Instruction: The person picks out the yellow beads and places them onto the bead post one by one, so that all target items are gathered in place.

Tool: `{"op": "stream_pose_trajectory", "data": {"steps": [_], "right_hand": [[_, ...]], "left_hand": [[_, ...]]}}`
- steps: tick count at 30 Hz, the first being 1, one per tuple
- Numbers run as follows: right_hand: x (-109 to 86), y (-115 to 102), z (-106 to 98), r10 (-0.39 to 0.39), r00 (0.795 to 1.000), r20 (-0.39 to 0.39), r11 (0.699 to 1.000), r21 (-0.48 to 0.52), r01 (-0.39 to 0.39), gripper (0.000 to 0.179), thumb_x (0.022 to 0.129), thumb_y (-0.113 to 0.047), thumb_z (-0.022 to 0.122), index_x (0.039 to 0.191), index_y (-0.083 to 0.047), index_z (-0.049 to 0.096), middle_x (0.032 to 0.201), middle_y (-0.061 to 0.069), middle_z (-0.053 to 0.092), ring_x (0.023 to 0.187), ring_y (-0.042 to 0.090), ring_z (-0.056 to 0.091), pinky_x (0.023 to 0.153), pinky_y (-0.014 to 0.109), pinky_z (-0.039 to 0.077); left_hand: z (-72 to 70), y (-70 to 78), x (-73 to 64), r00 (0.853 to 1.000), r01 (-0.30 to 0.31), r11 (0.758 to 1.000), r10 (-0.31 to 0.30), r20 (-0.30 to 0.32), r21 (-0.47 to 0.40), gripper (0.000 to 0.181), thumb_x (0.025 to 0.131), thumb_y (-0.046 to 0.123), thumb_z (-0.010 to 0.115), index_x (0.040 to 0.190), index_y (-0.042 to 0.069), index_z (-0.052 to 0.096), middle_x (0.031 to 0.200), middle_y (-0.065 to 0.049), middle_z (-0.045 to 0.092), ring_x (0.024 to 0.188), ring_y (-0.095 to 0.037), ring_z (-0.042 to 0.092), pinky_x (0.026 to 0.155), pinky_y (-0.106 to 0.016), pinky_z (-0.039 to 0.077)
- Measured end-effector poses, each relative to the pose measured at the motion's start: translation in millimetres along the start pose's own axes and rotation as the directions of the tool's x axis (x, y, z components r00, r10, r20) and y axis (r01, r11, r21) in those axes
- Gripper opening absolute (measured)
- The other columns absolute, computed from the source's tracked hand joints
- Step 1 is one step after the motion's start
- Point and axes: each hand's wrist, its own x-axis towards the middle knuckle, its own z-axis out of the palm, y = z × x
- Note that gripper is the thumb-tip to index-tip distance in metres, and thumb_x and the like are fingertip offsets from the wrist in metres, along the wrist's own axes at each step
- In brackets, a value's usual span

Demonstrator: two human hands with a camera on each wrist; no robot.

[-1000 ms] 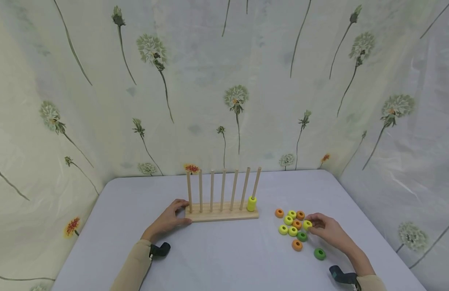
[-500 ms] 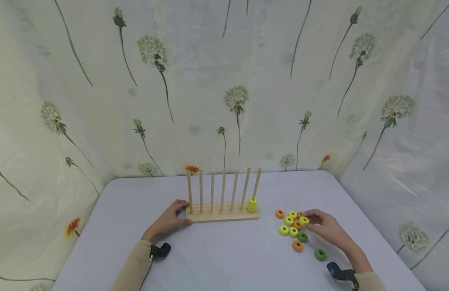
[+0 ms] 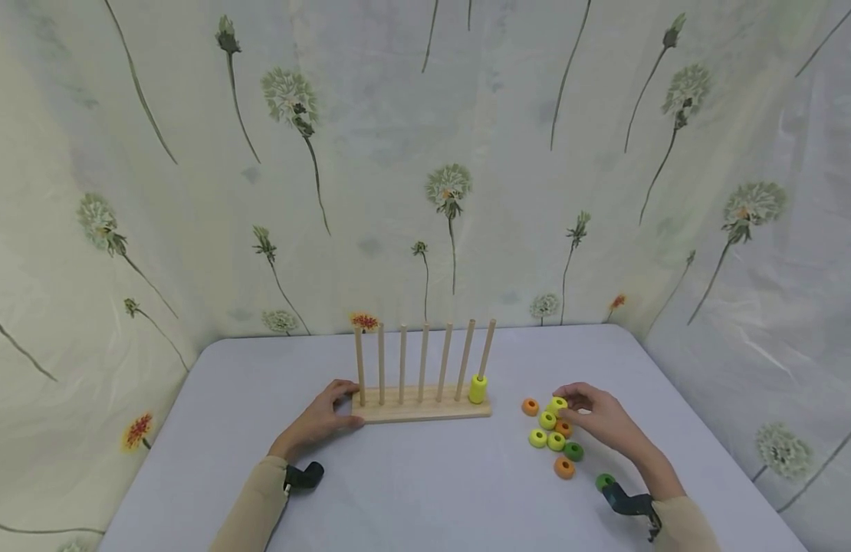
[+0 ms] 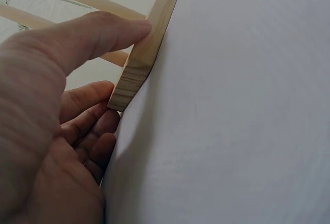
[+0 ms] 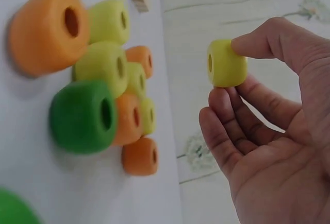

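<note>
A wooden peg rack (image 3: 425, 415) with a row of upright pegs stands on the table. Yellow beads (image 3: 477, 389) are stacked low on its rightmost peg. My left hand (image 3: 320, 416) grips the rack's left end, thumb on the front edge and fingertips at the back corner. Between the thumb and fingers of my right hand (image 3: 603, 420) is a yellow bead (image 5: 228, 63), held up off the table with its hole facing sideways in the right wrist view. Below and left of that hand lies a cluster of loose beads, among them a green bead (image 5: 82, 116) and an orange bead (image 5: 46, 31).
Nearest the person, another orange bead (image 3: 564, 468) lies at the cluster's front. A second green bead (image 3: 604, 481) sits apart, partly covered by the right wrist camera (image 3: 625, 502). A flowered curtain (image 3: 370, 192) rises behind the table (image 3: 398, 491).
My right hand has lifted the yellow bead and carried it left and away from the person, over the back of the cluster. The left hand and the rack have stayed in place.
</note>
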Motion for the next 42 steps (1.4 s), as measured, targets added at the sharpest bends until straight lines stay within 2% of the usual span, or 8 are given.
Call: {"op": "stream_pose_trajectory", "data": {"steps": [6, 12, 24, 32, 42], "right_hand": [[12.8, -16.7, -2.0, -0.045, 0.999, -0.005, 0.999, 0.016, 0.045, 0.038, 0.088, -0.028, 0.071, 0.119, -0.01, 0.059, 0.113, 0.006, 0.065, 0.1, 0.02, 0.06, 0.079, 0.021, 0.052], [25.5, -35.6, -6.3, -0.086, 0.996, -0.025, 0.996, -0.006, 0.085, 0.038, 0.087, -0.031, 0.072, 0.117, -0.011, 0.061, 0.11, 0.005, 0.066, 0.096, 0.017, 0.061, 0.078, 0.021, 0.052], [51.9, -84.4, -20.0, -0.203, 0.974, -0.098, 0.979, -0.006, 0.203, 0.033, 0.088, -0.03, 0.071, 0.115, -0.013, 0.062, 0.11, 0.004, 0.066, 0.095, 0.016, 0.062, 0.082, 0.028, 0.054], [62.2, -110.3, -27.9, -0.243, 0.961, -0.135, 0.97, -0.016, 0.243, 0.035, 0.089, -0.038, 0.068, 0.116, -0.016, 0.062, 0.11, 0.001, 0.065, 0.096, 0.016, 0.061, 0.082, 0.031, 0.052], [69.3, -133.4, -31.9, -0.276, 0.948, -0.158, 0.96, 0.002, 0.28, 0.036, 0.09, -0.037, 0.068, 0.118, -0.015, 0.062, 0.109, 0.002, 0.063, 0.098, 0.017, 0.06, 0.086, 0.037, 0.051]], "left_hand": [[0.3, 1.1, 0.2, 1.0, 0.005, 1.0, -0.005, -0.002, 0.001, 0.067, 0.075, 0.033, 0.083, 0.132, 0.01, 0.055, 0.138, -0.008, 0.047, 0.133, -0.031, 0.041, 0.112, -0.053, 0.032], [1.2, 0.6, 0.8, 1.0, 0.003, 1.0, -0.003, 0.003, 0.0, 0.068, 0.075, 0.033, 0.083, 0.133, 0.01, 0.054, 0.137, -0.008, 0.047, 0.134, -0.033, 0.041, 0.111, -0.054, 0.031], [0.1, 2.5, 2.1, 1.0, -0.004, 1.0, 0.004, 0.005, -0.013, 0.067, 0.077, 0.031, 0.082, 0.133, 0.009, 0.054, 0.137, -0.009, 0.047, 0.133, -0.034, 0.04, 0.111, -0.056, 0.031], [1.4, 1.3, 2.5, 1.0, 0.009, 1.0, -0.009, -0.001, -0.017, 0.067, 0.075, 0.032, 0.083, 0.132, 0.01, 0.055, 0.136, -0.008, 0.048, 0.133, -0.033, 0.041, 0.112, -0.055, 0.03], [-0.4, 1.9, 0.2, 1.0, 0.002, 1.0, -0.002, 0.002, -0.013, 0.068, 0.075, 0.032, 0.083, 0.132, 0.008, 0.054, 0.136, -0.009, 0.047, 0.133, -0.033, 0.041, 0.111, -0.055, 0.031]]}}
